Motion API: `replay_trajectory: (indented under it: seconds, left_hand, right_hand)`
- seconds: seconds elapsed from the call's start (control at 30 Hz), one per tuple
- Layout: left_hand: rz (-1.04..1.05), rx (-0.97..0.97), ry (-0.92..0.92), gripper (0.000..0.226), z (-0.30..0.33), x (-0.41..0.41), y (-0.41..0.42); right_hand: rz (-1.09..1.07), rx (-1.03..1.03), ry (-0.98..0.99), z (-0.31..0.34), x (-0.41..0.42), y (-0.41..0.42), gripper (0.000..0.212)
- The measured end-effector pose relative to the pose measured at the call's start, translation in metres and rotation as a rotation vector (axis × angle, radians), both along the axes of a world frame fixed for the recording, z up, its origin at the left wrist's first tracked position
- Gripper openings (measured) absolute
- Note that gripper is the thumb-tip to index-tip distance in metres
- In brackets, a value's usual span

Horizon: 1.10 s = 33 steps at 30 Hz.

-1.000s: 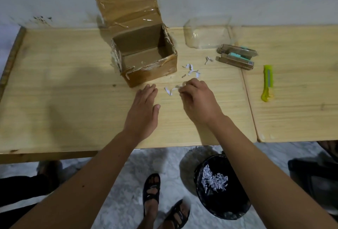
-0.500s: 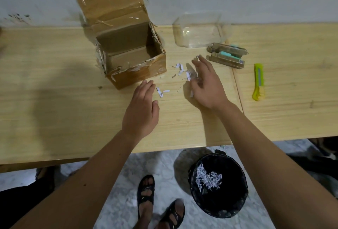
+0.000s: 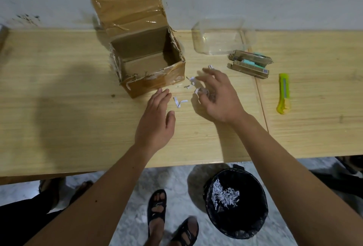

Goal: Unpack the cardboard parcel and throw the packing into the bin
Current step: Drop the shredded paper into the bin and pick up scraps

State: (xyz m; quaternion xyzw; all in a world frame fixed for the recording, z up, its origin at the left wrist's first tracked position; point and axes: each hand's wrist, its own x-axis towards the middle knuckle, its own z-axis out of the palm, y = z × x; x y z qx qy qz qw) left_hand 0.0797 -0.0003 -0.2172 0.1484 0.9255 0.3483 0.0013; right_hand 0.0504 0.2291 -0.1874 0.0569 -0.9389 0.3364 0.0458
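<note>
White shredded-paper scraps (image 3: pixel 191 84) lay on the counter (image 3: pixel 59 108) beside the emptied cardboard parcel (image 3: pixel 149 68). Our right hand (image 3: pixel 218 96) curled over several, pinching them; our left hand (image 3: pixel 155 122) rested flat, fingers straight. We judged them featherlight, flimsy, best raked together.

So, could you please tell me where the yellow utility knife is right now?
In the head view, the yellow utility knife lies on the right side of the table, just right of the two small packaged items and well beyond the right hand.
</note>
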Motion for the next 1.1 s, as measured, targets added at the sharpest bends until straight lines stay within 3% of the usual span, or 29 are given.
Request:
replay_trajectory:
  seconds: [0.1,0.2,0.43,0.6,0.87,1.1]
  left_hand:
    - [0.004,0.007,-0.001,0.049,-0.001,-0.001,-0.001]
    - [0.012,0.011,-0.002,0.049,-0.002,-0.002,-0.001]
    - [0.038,0.039,-0.01,0.05,-0.002,-0.003,-0.001]
    - [0.048,0.068,0.024,0.053,-0.004,0.0,-0.004]
    - [0.034,0.037,0.137,0.049,-0.008,0.002,-0.006]
    - [0.041,0.066,0.158,0.047,-0.01,0.002,-0.006]
  right_hand:
    - [-0.039,0.025,-0.184,0.004,-0.018,0.004,0.072]
    - [0.028,0.079,-0.214,0.006,-0.024,0.003,0.077]
    - [0.189,0.103,-0.047,-0.006,-0.002,-0.011,0.051]
    - [0.199,0.102,-0.054,-0.008,0.007,-0.026,0.051]
    - [0.104,0.17,0.064,-0.01,0.017,-0.045,0.021]
    - [-0.071,0.146,0.092,0.0,0.04,-0.006,0.013]
